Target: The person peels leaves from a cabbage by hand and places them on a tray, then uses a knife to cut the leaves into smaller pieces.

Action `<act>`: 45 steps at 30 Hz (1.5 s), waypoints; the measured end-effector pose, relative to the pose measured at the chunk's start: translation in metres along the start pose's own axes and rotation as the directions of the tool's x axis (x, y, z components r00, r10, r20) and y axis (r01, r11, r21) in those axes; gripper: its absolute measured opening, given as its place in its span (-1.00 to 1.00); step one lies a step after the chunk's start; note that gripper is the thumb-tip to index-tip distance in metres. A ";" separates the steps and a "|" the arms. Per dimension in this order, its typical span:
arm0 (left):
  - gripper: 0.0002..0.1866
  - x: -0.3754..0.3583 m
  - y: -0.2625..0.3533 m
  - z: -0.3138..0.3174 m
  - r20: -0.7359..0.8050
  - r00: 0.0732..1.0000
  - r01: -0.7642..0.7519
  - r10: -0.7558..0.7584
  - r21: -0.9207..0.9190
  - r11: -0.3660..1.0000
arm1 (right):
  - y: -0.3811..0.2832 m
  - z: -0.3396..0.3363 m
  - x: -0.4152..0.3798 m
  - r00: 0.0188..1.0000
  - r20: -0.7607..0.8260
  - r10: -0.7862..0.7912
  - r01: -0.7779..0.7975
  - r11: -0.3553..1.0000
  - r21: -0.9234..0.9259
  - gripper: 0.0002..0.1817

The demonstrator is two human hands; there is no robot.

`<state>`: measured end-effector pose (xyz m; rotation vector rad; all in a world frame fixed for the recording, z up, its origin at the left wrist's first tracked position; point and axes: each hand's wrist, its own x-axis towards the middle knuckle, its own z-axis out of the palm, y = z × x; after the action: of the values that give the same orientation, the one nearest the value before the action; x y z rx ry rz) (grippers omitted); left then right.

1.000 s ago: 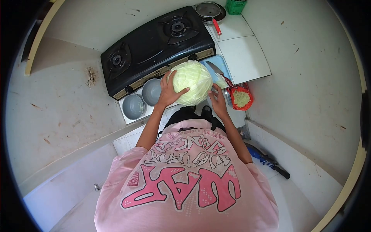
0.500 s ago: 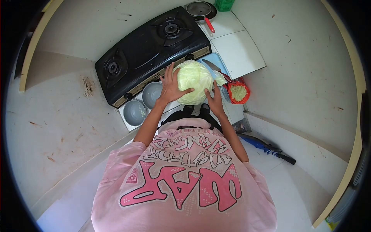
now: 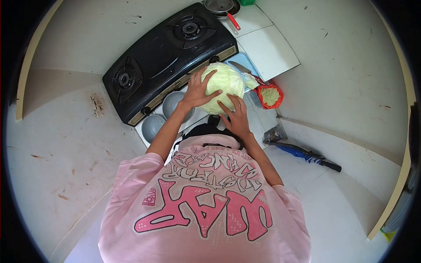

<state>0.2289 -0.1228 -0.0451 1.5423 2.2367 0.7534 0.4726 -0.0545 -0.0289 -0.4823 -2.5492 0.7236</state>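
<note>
Spread left hand (image 3: 199,90) and right hand (image 3: 237,118) cup the cabbage (image 3: 226,84) near the stove's front edge (image 3: 164,97), tiled counter (image 3: 272,48) stretching rightward.

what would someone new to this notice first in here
Probably the big pale green cabbage in the upper middle, with the left hand spread against its left side and the right hand at its lower right. Next, the pink shirt with bold lettering, filling the lower middle. Then perhaps the black two-burner stove at upper left, and the bright red bag right of the cabbage.
</note>
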 end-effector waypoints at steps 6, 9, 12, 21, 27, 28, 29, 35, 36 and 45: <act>0.02 0.001 0.002 0.004 -0.032 0.999 -0.015 0.017 0.044 0.999 | -0.007 0.012 -0.009 0.998 -0.063 0.006 -0.005 1.000 0.002 -0.60; 0.03 -0.001 0.001 0.007 -0.042 0.999 -0.027 0.029 0.037 0.999 | -0.013 0.015 -0.011 0.995 -0.077 0.059 -0.062 0.997 -0.034 -0.68; 0.04 0.001 0.004 0.005 -0.029 0.999 -0.017 0.018 0.041 0.999 | -0.017 0.018 -0.014 0.994 -0.076 0.082 -0.085 0.996 -0.039 -0.69; 0.03 0.002 0.014 -0.004 0.050 0.997 0.049 -0.053 0.074 0.996 | -0.026 0.026 -0.001 0.946 -0.155 0.286 -0.280 0.958 0.059 -0.74; 0.05 0.006 0.015 -0.004 0.076 0.994 0.078 -0.084 0.077 0.994 | -0.028 0.013 -0.001 0.970 -0.159 0.183 -0.145 0.963 0.226 -0.86; 0.05 0.006 0.015 -0.004 0.085 0.992 0.085 -0.091 0.078 0.993 | -0.027 0.012 -0.004 0.965 -0.115 0.235 -0.197 0.942 0.272 -0.86; 0.05 0.006 0.015 -0.004 0.088 0.992 0.086 -0.093 0.078 0.993 | -0.025 0.011 -0.008 0.956 -0.067 0.285 -0.250 0.916 0.315 -0.87; 0.06 0.006 0.014 -0.002 0.080 0.993 0.085 -0.091 0.077 0.993 | -0.034 0.005 -0.009 0.914 0.052 0.401 -0.389 0.835 0.390 -0.80; 0.06 0.006 0.015 -0.002 0.080 0.993 0.086 -0.092 0.077 0.993 | -0.038 0.006 -0.006 0.926 0.025 0.376 -0.358 0.859 0.367 -0.78; 0.06 0.006 0.019 -0.003 0.067 0.993 0.089 -0.094 0.075 0.993 | -0.050 0.038 -0.018 0.762 -0.236 0.603 -0.563 0.797 0.218 -0.64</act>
<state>0.2398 -0.1122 -0.0312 1.4635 2.2878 0.5903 0.4584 -0.1176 -0.0358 -1.2755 -2.0401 0.9415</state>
